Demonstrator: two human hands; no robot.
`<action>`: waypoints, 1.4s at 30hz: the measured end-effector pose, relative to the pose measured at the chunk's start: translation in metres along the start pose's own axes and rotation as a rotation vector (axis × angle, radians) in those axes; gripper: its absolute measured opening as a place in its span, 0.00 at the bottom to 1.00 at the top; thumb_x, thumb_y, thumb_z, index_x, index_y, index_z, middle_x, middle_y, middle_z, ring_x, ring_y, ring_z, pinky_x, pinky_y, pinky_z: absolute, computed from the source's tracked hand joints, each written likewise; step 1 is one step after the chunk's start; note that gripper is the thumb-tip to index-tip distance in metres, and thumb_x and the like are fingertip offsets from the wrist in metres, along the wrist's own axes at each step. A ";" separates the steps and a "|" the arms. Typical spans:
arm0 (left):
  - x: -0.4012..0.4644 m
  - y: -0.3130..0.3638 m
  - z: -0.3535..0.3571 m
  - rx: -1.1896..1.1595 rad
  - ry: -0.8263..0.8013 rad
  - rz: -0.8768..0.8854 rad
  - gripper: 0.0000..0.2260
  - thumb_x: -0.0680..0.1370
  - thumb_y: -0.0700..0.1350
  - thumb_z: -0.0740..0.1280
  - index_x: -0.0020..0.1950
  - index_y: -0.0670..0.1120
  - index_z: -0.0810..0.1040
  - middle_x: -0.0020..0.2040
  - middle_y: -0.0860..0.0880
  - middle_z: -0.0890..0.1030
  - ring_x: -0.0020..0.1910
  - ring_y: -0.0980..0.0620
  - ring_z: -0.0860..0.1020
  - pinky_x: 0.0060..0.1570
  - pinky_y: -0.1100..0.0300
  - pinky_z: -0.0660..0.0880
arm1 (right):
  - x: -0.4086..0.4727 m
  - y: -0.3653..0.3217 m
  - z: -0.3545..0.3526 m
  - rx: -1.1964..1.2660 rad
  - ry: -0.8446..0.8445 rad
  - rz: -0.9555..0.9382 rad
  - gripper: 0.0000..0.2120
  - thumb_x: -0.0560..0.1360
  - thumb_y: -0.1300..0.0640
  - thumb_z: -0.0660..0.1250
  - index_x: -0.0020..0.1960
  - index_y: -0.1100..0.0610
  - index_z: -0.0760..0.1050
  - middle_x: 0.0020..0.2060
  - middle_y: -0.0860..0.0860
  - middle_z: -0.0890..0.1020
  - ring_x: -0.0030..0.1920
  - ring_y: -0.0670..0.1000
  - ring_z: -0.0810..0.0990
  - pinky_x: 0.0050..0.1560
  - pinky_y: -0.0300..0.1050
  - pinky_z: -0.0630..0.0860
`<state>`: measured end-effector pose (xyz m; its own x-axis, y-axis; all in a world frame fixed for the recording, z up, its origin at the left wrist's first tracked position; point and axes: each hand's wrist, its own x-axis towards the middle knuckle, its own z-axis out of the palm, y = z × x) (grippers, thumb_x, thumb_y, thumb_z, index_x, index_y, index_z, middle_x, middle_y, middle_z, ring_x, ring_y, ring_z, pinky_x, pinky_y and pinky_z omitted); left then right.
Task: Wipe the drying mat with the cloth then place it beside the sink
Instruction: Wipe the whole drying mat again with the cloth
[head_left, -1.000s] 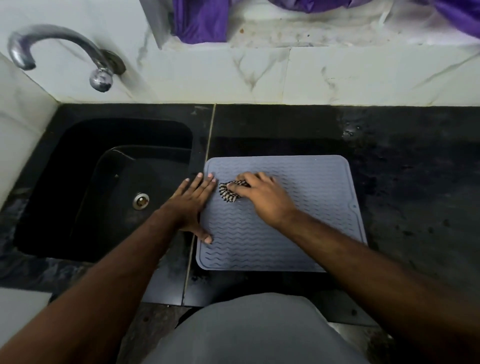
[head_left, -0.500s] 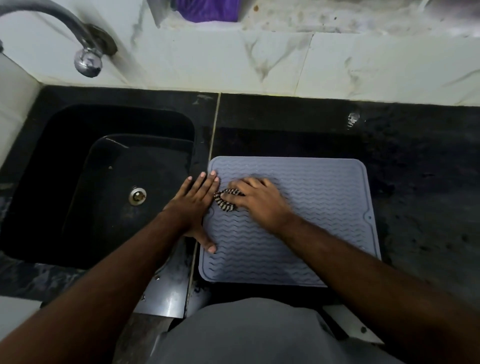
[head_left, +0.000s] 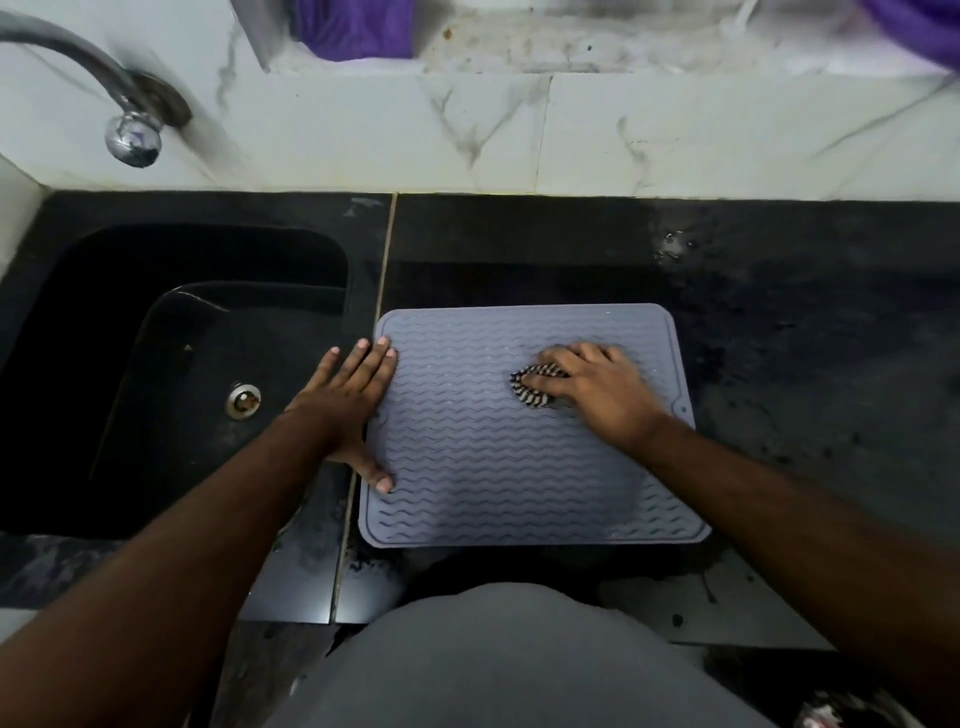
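Counter: black stone counter (head_left: 779, 338) under our view, with a white marble-look wall (head_left: 519, 135) running along its far side.
Drying mat: we see the grey drying mat (head_left: 493, 467) lying flat on the counter, just right of the sink, its left edge close to the seam between the two slabs. Wavy ridges cover its top.
Cloth: the black-and-white striped cloth (head_left: 532, 387) sits bunched on the mat's far right part, mostly covered by our right hand.
Right hand: our right hand (head_left: 597, 389) lies on top of the cloth, fingers bent over it and pressing it against the mat; only the cloth's left end shows past the fingertips.
Left hand: our left hand (head_left: 348, 410) lies flat with fingers straight and spread, fingertips and thumb resting on the mat's left edge, the palm on the counter strip beside the sink. It holds nothing.
Sink: the black sink (head_left: 171, 291) is set into the counter on the left. Its basin holds nothing we can make out apart from the metal drain (head_left: 243, 400) at the bottom.
Tap: a metal tap (head_left: 104, 88) comes out of the wall above the sink's far left corner.
Ledge: purple fabric (head_left: 358, 26) lies on the ledge above the wall.
Near edge: our grey garment (head_left: 498, 660) fills the near middle.
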<state>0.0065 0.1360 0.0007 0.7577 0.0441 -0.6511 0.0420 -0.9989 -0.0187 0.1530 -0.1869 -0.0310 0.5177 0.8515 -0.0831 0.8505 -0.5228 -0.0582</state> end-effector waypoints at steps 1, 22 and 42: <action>-0.001 0.001 -0.002 0.006 -0.002 -0.008 0.80 0.40 0.86 0.61 0.73 0.50 0.19 0.73 0.50 0.19 0.68 0.53 0.17 0.69 0.47 0.20 | -0.006 0.006 -0.002 0.002 -0.006 0.016 0.22 0.79 0.54 0.62 0.69 0.35 0.71 0.69 0.46 0.72 0.66 0.54 0.70 0.60 0.55 0.68; -0.002 0.015 -0.002 0.077 0.043 -0.060 0.78 0.45 0.84 0.65 0.75 0.46 0.24 0.77 0.45 0.28 0.75 0.48 0.26 0.69 0.47 0.23 | -0.084 0.066 -0.026 -0.064 -0.097 0.354 0.28 0.77 0.61 0.63 0.71 0.36 0.70 0.70 0.45 0.71 0.67 0.54 0.69 0.63 0.54 0.64; 0.035 -0.039 0.001 -0.468 0.309 0.088 0.72 0.52 0.65 0.82 0.80 0.57 0.34 0.83 0.54 0.45 0.79 0.53 0.36 0.75 0.37 0.43 | 0.126 -0.133 -0.042 0.097 -0.017 -0.098 0.21 0.77 0.54 0.65 0.68 0.38 0.73 0.63 0.49 0.72 0.62 0.57 0.70 0.62 0.55 0.66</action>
<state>0.0311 0.1764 -0.0220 0.9238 0.0334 -0.3814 0.2012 -0.8899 0.4094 0.1088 -0.0085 0.0084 0.4305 0.8982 -0.0893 0.8834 -0.4396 -0.1623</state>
